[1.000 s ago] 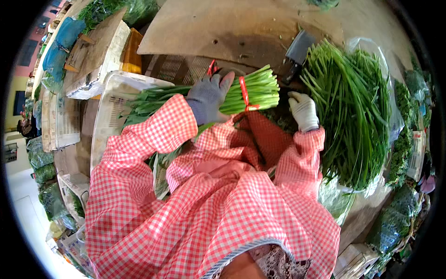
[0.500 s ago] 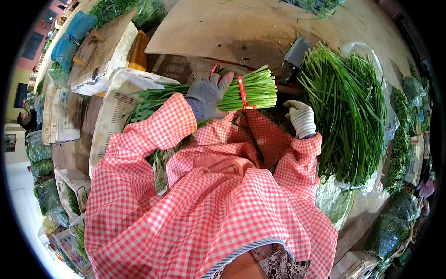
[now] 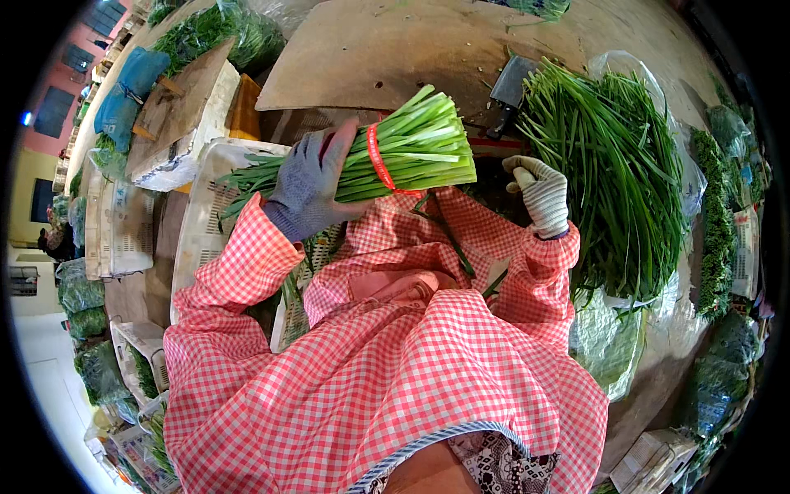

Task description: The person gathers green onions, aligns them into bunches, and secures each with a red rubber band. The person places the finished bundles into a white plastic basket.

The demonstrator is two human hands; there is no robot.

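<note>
My left hand (image 3: 311, 177), in a grey-blue knit glove, is closed round a bunch of green garlic chives (image 3: 424, 148). A red band (image 3: 378, 156) circles the bunch near its pale cut ends, which point right; the leaves trail left over a white crate. My right hand (image 3: 539, 193), in a white ribbed glove, is held apart from the bunch with its fingers curled in, and nothing shows in them. Just beyond it lies a cleaver (image 3: 515, 82) with a dark handle. To its right is a large loose heap of chives (image 3: 605, 185).
A white plastic crate (image 3: 188, 239) stands at my left, beside a foam box (image 3: 185, 148) topped with a board. A wooden board (image 3: 354, 62) lies ahead. Clear plastic (image 3: 613, 337) lies under the heap, and bagged greens (image 3: 716, 387) line the right side.
My left hand has drawn back leftward, and the bunch's cut ends have tilted up and toward me. My right hand has shifted slightly, its fingers still curled.
</note>
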